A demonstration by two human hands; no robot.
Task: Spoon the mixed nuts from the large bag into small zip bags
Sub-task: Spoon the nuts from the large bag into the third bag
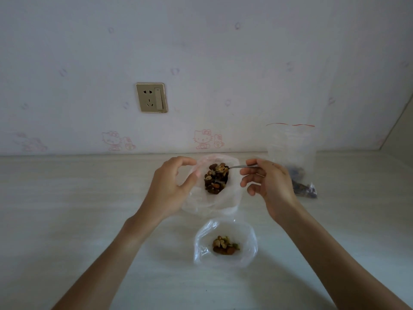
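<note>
While the left hand [172, 184] grips the rim of the large bag [212, 198] and holds it open, the right hand [266, 182] pinches a spoon [240, 167] heaped with mixed nuts [215, 179] just above the pile inside. A small bag [225, 242] with a few nuts lies nearer on the table [67, 198]. Another zip bag [290, 157] stands to the right.

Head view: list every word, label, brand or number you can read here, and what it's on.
No readable text in this view.
Wall socket: only holes and a switch, no lettering legible.
Wallpaper: pink cartoon cat drawings, no words.
Zip bag standing at right: red seal line, no print.
Large bag and small bag: clear plastic, unlabelled.
</note>
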